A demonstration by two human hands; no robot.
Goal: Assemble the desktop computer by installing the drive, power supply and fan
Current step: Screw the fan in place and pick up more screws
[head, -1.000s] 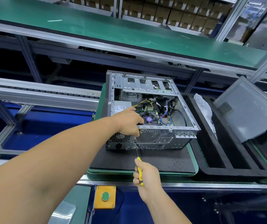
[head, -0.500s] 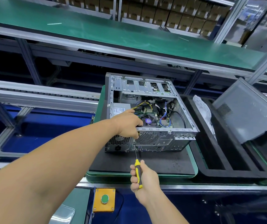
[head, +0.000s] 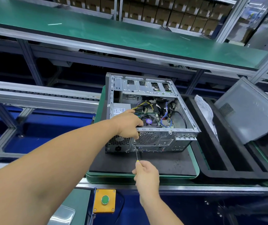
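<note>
We had the case (head: 148,114), a grey sheet-metal box, lying on its side with the open face up, on a black mat (head: 162,163) set in a green-rimmed tray (head: 195,159). Our left hand (head: 127,122) lay over the near top edge of the case, fingers curled down onto the rear panel just beside the round perforated fan grille (head: 147,138); whether those fingers pinched anything we could not tell. Our right hand (head: 146,174) was clamped round the yellow handle of a screwdriver (head: 136,153), whose thin steel shaft ran up and away to the rear panel, its tip right under the left fingers. The power supply (head: 119,109), a pale boxy unit with a printed label, sat inside the case at the left, its honeycomb vent showing on the rear panel. Yellow, black and blue cables (head: 165,116) looped over the green board inside, and a stamped metal drive cage (head: 146,86) spanned the far end. To the right lay a black foam insert (head: 227,151) with long slots, a crinkled plastic bag (head: 204,111) and a tilted grey panel (head: 250,111) with a mesh patch. Near us sat a yellow button box (head: 105,200) with a round green button.
</note>
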